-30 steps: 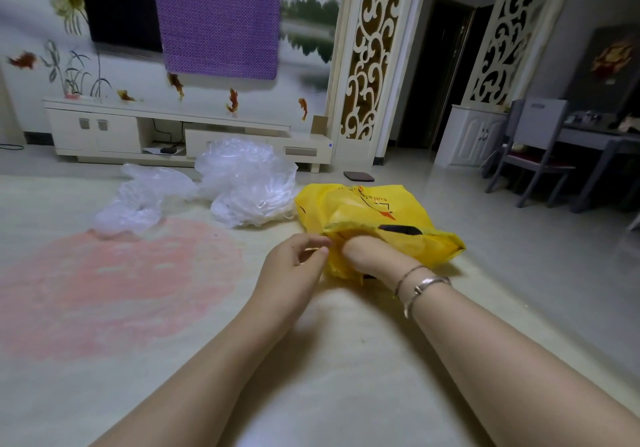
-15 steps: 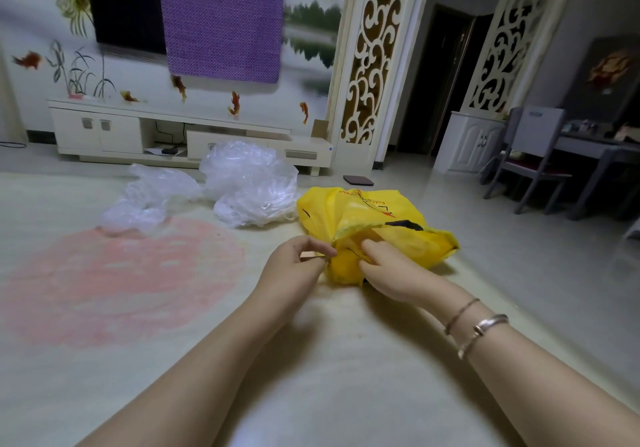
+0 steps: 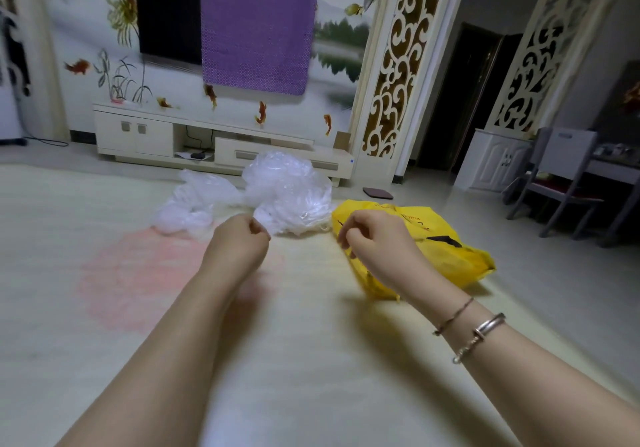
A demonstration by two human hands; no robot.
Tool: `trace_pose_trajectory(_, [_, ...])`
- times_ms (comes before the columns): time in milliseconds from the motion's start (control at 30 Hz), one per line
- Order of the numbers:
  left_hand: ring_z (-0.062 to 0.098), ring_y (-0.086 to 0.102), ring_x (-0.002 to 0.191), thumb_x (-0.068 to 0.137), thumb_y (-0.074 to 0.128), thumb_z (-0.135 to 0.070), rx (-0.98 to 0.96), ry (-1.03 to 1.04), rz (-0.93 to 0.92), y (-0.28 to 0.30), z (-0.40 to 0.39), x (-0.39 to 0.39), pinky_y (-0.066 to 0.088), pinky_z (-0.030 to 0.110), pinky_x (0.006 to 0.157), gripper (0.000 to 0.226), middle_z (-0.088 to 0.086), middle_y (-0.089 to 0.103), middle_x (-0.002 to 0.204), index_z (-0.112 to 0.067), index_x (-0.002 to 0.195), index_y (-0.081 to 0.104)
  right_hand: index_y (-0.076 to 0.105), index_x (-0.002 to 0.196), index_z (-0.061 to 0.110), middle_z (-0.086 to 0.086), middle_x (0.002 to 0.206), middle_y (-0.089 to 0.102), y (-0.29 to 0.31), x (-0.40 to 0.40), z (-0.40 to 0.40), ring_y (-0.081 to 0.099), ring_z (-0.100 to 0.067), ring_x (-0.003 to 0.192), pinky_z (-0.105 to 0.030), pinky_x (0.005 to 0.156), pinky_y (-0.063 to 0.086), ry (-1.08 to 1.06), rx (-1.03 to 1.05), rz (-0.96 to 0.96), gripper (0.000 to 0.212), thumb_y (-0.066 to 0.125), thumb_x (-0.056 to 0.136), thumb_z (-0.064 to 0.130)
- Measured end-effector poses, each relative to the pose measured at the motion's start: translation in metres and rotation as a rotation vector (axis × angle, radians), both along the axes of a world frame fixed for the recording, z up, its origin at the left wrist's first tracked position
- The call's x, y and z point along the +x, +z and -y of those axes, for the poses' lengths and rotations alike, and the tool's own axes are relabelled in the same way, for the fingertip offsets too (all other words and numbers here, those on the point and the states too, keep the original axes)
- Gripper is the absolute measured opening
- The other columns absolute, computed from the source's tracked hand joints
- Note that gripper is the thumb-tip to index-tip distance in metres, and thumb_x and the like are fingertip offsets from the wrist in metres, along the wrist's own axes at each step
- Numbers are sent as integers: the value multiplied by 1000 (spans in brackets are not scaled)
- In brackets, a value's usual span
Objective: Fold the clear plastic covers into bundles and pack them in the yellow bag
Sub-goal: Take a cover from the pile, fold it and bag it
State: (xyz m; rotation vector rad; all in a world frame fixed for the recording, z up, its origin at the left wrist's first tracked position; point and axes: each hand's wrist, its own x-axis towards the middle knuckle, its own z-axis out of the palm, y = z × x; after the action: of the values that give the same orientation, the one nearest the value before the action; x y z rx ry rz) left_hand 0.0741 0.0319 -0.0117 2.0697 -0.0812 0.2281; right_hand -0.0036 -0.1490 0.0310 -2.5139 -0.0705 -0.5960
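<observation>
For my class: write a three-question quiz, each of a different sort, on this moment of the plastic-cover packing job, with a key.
1. True or false: the yellow bag lies on the floor beside the right hand.
2. How many heaps of clear plastic covers lie past the hands? A one, B two, C four.
3. Fill in: the left hand has its fingers ____ and grips nothing.

Key: 1 true. 2 B: a large heap and a small heap. 3 curled.

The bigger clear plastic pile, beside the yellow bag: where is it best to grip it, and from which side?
Probably pinch the loose near edge of the bigger clear plastic pile, coming from the person's side with the left hand. That edge trails toward the hand; the top is a puffy, crumpled mound.
</observation>
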Motion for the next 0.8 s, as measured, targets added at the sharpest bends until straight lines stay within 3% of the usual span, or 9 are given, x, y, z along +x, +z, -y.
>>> trace_pose_trajectory(133, [16, 51, 76, 86, 46, -7, 16, 60, 9, -1, -18, 10, 33, 22, 55, 21, -4, 56, 78, -13, 88, 66, 68, 98, 16, 3, 96, 60, -8, 49, -33, 55, -5, 79, -15, 62, 37, 49, 1, -25, 24, 46, 89, 13])
trace_pose_trajectory(233, [17, 52, 77, 85, 47, -6, -8, 60, 3, -4, -22, 15, 33, 20, 54, 22, -6, 55, 76, -14, 87, 67, 62, 118, 20, -5, 139, 44, -18, 95, -44, 43, -16, 124, -19, 85, 32, 76, -14, -84, 30, 46, 92, 20])
trace_pose_trajectory(300, [15, 52, 73, 85, 47, -6, -45, 53, -8, -5, -23, 16, 34, 21, 53, 22, -7, 55, 76, -15, 86, 67, 58, 127, 22, -9, 150, 32, -21, 119, -48, 23, -21, 142, -30, 104, 29, 69, -29, -161, 36, 45, 93, 23])
trace_pose_trajectory(367, [10, 51, 69, 85, 46, -5, -78, 44, -24, -5, -22, 16, 34, 22, 53, 23, -8, 54, 77, -16, 87, 66, 61, 120, 20, -8, 137, 46, -24, 140, -46, 33, -21, 134, -36, 107, 28, 54, -25, -224, 33, 42, 93, 21])
trace_pose_trajectory(400, [8, 51, 68, 85, 45, -5, -89, 40, -29, -4, -21, 16, 34, 23, 53, 24, -9, 54, 78, -16, 87, 66, 63, 100, 21, -4, 113, 56, -25, 146, -47, 46, -19, 114, -35, 97, 34, 37, -15, -246, 24, 41, 92, 19])
trace_pose_trajectory(467, [6, 50, 67, 85, 44, -4, -106, 33, -32, -4, -21, 16, 33, 23, 53, 24, -9, 53, 78, -16, 87, 65, 38, 67, 18, 0, 74, 40, -26, 154, -47, 39, -21, 77, -32, 70, 31, -22, 24, -226, 22, 38, 88, 12])
trace_pose_trajectory(533, [7, 50, 66, 84, 45, -4, -119, 28, -25, -3, -20, 15, 33, 23, 52, 24, -9, 53, 76, -16, 87, 66, 48, 73, 5, -12, 80, 51, -24, 147, -49, 47, -29, 84, -35, 70, 36, -31, 55, -203, 20, 37, 89, 9])
trace_pose_trajectory(633, [5, 50, 65, 86, 47, -7, -158, 37, -1, 0, -18, 11, 34, 19, 49, 21, -9, 54, 78, -16, 91, 65, 57, 128, 4, -9, 136, 52, -11, 117, -50, 45, -20, 128, -25, 100, 33, 60, 103, -110, 38, 39, 95, 11])
trace_pose_trajectory(800, [-4, 53, 79, 90, 61, -21, -343, -52, 118, 14, -6, -7, 37, 2, 54, 19, -13, 60, 96, -17, 108, 60, 66, 116, 17, 5, 121, 63, 11, 48, -37, 57, -5, 108, -16, 88, 44, 152, 327, 46, 33, 46, 93, 8])
